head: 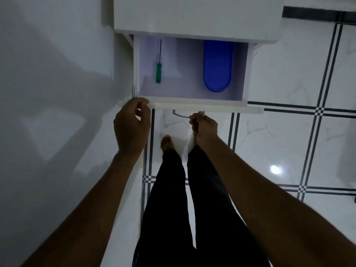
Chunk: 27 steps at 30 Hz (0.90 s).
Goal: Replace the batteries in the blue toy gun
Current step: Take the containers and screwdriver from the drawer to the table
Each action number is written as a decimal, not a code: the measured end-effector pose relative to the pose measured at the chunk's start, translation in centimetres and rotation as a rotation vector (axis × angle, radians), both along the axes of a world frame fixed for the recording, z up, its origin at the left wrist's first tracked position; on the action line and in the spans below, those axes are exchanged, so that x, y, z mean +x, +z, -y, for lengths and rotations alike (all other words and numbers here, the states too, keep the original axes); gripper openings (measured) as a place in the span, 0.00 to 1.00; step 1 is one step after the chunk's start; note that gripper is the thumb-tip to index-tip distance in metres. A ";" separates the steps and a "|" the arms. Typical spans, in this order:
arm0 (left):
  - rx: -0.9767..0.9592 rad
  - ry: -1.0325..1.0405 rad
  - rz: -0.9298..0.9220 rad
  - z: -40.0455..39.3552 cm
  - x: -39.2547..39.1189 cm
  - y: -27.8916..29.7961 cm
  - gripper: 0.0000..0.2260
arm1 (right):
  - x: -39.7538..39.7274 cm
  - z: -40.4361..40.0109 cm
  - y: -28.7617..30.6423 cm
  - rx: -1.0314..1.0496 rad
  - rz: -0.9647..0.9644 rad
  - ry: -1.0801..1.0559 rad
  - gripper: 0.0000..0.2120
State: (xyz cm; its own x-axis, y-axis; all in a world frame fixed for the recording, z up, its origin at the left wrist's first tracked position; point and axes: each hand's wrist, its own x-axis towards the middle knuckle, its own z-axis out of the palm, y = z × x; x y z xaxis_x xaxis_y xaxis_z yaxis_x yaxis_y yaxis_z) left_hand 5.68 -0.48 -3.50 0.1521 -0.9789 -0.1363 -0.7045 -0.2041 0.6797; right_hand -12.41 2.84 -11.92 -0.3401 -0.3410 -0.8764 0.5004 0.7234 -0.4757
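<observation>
While drawer [192, 105] open: screwdriver [158, 69] left, blue oval container [217, 68] right.

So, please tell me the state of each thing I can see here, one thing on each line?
drawer: pulled open
green screwdriver: lying flat in the drawer, on its left side, untouched
blue oval container: lying in the drawer, on its right side, far end hidden under the cabinet top
drawer handle: gripped at its right end
left hand: on the drawer's front edge, near the left corner
right hand: closed on the drawer handle
</observation>
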 end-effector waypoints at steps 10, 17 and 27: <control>0.006 -0.120 -0.014 0.4 -0.8 -0.9 0.10 | 1.0 -6.3 0.6 0.018 -0.083 0.153 0.15; 0.203 -0.126 0.042 4.4 -2.8 -3.7 0.09 | -3.5 -3.5 7.2 0.070 0.015 1.014 0.12; 0.328 -0.266 0.259 8.5 -4.5 -8.6 0.18 | -6.7 7.5 6.4 -0.230 -0.775 1.004 0.29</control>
